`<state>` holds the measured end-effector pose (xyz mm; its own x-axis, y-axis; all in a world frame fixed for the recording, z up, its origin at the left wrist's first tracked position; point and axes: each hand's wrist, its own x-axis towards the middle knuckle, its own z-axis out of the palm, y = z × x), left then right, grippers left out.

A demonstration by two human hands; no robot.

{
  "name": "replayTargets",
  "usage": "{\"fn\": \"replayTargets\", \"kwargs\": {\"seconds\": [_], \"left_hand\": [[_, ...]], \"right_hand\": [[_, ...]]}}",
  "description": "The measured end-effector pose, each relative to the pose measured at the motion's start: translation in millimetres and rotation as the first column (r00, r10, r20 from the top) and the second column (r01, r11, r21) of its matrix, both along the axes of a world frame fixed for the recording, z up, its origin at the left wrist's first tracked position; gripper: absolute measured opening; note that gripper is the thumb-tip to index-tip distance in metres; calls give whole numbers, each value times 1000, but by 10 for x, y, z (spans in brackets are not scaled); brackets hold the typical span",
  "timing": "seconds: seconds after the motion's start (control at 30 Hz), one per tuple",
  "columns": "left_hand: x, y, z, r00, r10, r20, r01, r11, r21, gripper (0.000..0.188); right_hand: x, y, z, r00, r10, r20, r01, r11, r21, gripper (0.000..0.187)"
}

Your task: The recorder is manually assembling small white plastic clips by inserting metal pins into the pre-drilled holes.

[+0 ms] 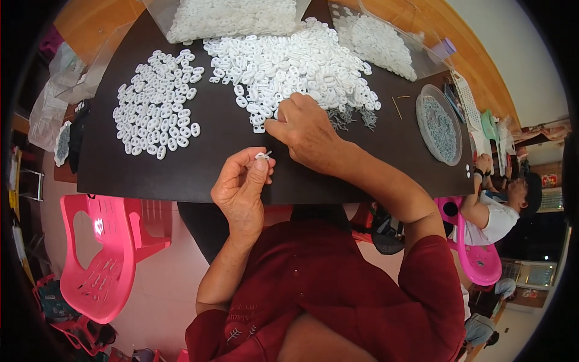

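Observation:
My left hand (241, 181) is pinching a small white oval plastic piece (262, 156) between thumb and fingertips, just above the table's near edge. A thin grey screw (269, 153) sticks out beside that piece. My right hand (304, 130) is at the near edge of a big heap of white oval two-holed plastic pieces (301, 57), its fingers curled and pressed together. Whatever those fingertips hold, if anything, is hidden. Under and beside the right wrist lie loose grey screws (362, 117).
A flat spread of similar white pieces (157, 102) covers the table's left part. Two clear bins (158, 18) of pieces stand at the back. A round tub (456, 142) of grey screws sits right. Pink chairs (102, 259) flank me; a person (491, 208) sits at right.

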<state>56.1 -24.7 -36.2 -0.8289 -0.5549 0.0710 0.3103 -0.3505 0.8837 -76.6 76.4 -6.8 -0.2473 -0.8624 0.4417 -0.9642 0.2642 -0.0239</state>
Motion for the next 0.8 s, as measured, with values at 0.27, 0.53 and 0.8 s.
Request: {"fn": "replayTargets", "kwargs": {"seconds": [0.27,0.53,0.8], "left_hand": [[12,-13,37,1000,7,-19,-6,999,32,15],[17,-1,80,999,-30,11,30,999,19,21],[21,27,185,999,-11,36,13,999,-43,19]], "right_hand": [[51,19,14,992,-56,117,60,998,-34,12],[139,224,155,298,28,954,264,958,-110,15],[154,257,218,1,177,984,268,948,-171,13]]}}
